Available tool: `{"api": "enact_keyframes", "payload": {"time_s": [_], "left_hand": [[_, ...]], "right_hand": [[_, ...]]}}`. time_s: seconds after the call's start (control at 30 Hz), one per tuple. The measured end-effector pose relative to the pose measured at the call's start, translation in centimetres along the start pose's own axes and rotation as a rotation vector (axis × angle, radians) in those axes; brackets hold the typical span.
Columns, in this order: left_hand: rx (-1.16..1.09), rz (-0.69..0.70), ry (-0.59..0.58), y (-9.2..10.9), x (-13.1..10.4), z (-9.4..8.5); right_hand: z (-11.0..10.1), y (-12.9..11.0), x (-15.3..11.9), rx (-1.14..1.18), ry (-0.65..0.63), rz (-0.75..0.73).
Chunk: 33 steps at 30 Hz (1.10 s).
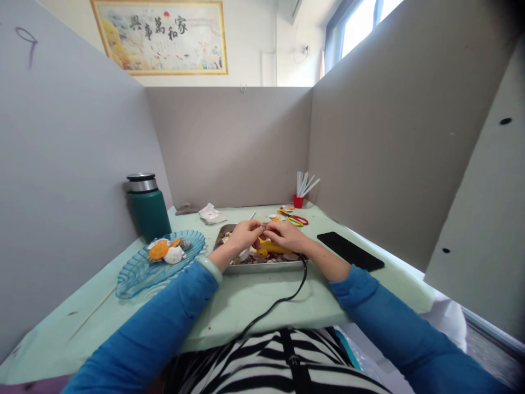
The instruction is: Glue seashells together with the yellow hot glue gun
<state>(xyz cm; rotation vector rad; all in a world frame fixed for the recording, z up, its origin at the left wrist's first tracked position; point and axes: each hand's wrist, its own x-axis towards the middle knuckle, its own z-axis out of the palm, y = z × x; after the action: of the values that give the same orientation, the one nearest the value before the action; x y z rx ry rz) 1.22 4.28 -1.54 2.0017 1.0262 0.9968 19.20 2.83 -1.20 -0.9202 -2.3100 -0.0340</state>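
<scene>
My left hand (246, 235) and my right hand (288, 236) meet over a metal tray (266, 268). Fingers of both are pinched together around something small and greyish, too small to make out. Below them a yellow glue gun (268, 248) lies in the tray on top of several shells or pebbles (262, 260). Its black cord (283, 299) runs over the tray's front edge toward my lap. The hands partly cover the gun and the tray's contents.
To the left are a blue glass dish (135, 279) with orange and white shell pieces and a green bottle (150, 213). Behind the tray lie scissors (301, 220) and a crumpled tissue (211, 213). A red cup (298, 202) holds white sticks. At right rests a black phone (350, 250). Partitions enclose the table.
</scene>
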Motion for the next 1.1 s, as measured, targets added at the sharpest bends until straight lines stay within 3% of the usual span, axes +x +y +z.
{"api": "enact_keyframes", "payload": {"time_s": [1.1], "left_hand": [[0.125,0.036,0.026,0.8,-0.4,0.0]], "right_hand": [[0.2,0.2,0.0,-0.039,-0.008,-0.010]]}}
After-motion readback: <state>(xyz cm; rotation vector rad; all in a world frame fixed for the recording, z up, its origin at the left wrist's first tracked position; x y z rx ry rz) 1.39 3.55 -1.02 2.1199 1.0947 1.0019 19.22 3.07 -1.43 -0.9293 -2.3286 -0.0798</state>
